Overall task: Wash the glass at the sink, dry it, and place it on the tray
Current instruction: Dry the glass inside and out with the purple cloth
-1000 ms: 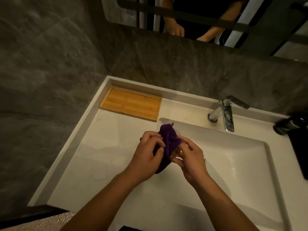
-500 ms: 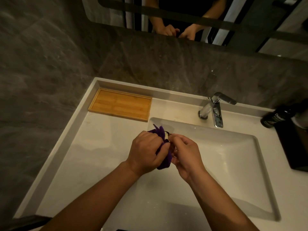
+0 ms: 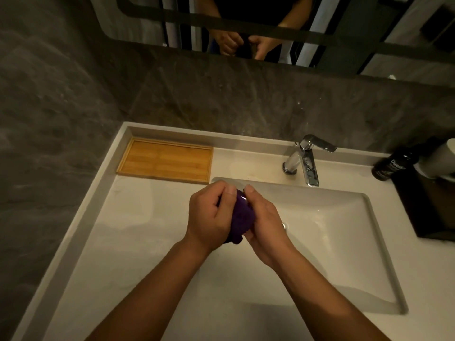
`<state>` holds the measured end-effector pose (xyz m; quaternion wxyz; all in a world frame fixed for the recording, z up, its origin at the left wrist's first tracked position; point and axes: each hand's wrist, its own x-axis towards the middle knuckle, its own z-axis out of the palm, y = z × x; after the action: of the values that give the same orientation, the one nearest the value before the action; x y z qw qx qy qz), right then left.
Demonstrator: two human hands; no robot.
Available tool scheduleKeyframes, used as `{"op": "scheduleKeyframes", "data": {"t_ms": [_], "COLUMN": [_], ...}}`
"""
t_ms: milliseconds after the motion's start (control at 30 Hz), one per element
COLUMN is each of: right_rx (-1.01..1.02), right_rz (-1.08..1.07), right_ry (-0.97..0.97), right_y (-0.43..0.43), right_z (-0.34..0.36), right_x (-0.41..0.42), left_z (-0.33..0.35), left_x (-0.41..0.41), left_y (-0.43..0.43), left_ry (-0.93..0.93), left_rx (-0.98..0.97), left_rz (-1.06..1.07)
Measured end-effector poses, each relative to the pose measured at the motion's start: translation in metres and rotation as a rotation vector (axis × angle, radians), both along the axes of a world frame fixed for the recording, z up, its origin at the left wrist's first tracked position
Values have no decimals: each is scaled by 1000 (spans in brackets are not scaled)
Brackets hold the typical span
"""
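Both of my hands are closed around a purple cloth (image 3: 242,219) held above the left edge of the white sink (image 3: 344,242). My left hand (image 3: 209,217) grips the cloth from the left and my right hand (image 3: 264,221) cups it from the right. A small bright glint at the top of the cloth hints at the glass, which is otherwise hidden inside the cloth and my hands. The empty bamboo tray (image 3: 165,163) lies at the back left corner of the white counter.
A chrome tap (image 3: 306,159) stands behind the basin. A black bottle (image 3: 394,163) and a dark box (image 3: 433,207) sit at the right edge. A grey stone wall and a mirror (image 3: 246,33) rise behind the counter.
The cloth, which hung loose a second ago, is now bunched tight between both hands. My hands have closed together and turned around it.
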<state>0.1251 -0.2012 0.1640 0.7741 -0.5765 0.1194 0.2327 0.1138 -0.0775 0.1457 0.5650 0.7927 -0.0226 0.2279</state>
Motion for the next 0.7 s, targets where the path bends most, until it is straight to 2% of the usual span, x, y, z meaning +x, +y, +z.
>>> {"op": "scheduleKeyframes", "data": {"t_ms": [167,233,333,400,500,600,700], "right_rx": [177,128,-63,-27,77,149,165], "right_rz": [51,103,146,86,-7,37,86], "right_ry": [284,270,96,78,173,294,303], "right_y": [-6,-11,-17,-16,-14,-19,-26], "right_z": [9,9,7,6,6,10,12], "right_x": [6,10,12,9,10,12,14], "left_z": [-12,-11,-3,1,3,-8,-7], "left_x": [-10,-6,7,14,11,-5,-7], "left_y": [-12,-11,-6,-6,-16,-25,-26], "left_ry": [-88,-42,33,53,-39,-148,-98], "left_rx": [-105,-88,90,166,133,-2,-62], "left_rz": [120,104,26,-10,53,128,108]}}
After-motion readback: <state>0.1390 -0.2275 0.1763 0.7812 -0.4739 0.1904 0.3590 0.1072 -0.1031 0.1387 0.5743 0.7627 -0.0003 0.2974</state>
